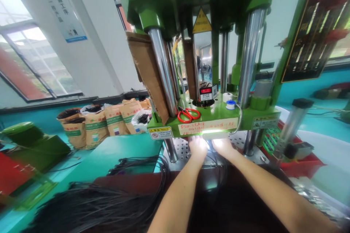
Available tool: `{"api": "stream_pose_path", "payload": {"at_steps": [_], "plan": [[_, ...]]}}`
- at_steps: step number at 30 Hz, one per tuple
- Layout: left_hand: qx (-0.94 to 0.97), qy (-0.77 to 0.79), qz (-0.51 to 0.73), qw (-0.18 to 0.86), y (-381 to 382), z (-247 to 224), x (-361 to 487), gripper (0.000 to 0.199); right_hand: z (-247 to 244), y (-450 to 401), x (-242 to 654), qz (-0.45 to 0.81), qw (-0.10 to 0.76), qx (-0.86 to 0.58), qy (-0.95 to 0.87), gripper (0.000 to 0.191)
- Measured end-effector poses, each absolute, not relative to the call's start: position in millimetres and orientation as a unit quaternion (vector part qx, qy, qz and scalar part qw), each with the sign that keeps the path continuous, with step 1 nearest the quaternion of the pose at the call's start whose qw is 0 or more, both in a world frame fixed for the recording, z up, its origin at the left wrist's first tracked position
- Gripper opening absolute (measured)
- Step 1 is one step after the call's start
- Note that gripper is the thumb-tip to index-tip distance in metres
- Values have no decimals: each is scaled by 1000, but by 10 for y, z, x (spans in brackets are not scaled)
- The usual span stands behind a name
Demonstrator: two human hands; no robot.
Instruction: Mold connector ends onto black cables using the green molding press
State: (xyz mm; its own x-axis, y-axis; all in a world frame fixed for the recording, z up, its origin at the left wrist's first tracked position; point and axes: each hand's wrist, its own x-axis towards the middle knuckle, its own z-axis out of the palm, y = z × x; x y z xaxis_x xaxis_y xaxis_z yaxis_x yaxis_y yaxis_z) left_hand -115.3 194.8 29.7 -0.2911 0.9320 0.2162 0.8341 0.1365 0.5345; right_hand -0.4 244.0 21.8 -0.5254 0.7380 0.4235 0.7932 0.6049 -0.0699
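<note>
Both my hands reach in under the green crossbeam of a press (216,118), at its perforated metal bed (182,149). My left hand (198,146) is on the left of the work spot, and my right hand (222,146) is close beside it. Glare from a bright lamp (212,131) washes out both hands, and their fingers are hidden or too bright to make out. Thin black cables (218,162) run down between my wrists toward the front edge. Whether either hand grips them cannot be seen.
Red-handled scissors (188,115) and a white-and-blue spool (230,105) lie on the crossbeam. A heap of black cables (95,204) covers the left front. Steel columns (163,72) flank the bed. A red crate (303,165) stands right; filled paper sacks (95,127) stand back left.
</note>
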Motion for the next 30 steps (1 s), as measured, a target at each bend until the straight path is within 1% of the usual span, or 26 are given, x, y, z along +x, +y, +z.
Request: {"api": "stream_pose_path", "payload": {"at_steps": [8, 17, 21, 23, 27, 30], "plan": [[625, 700, 332, 97, 1978, 251, -1041, 25, 264, 2376, -64, -49, 220, -411, -883, 27], [617, 689, 367, 95, 2057, 223, -1029, 24, 187, 2502, -128, -22, 217, -400, -890, 32], [615, 691, 371, 84, 2029, 280, -1055, 29, 206, 2491, -76, -7, 211, -385, -899, 33], [631, 681, 363, 82, 1994, 308, -1111, 30, 221, 2489, -17, 0, 205, -369, -906, 34], [686, 647, 317, 98, 1928, 314, -1298, 25, 248, 2529, 117, 22, 187, -336, -923, 37], [714, 636, 272, 110, 1935, 291, -1434, 29, 251, 2575, 181, 41, 172, -327, -928, 43]]}}
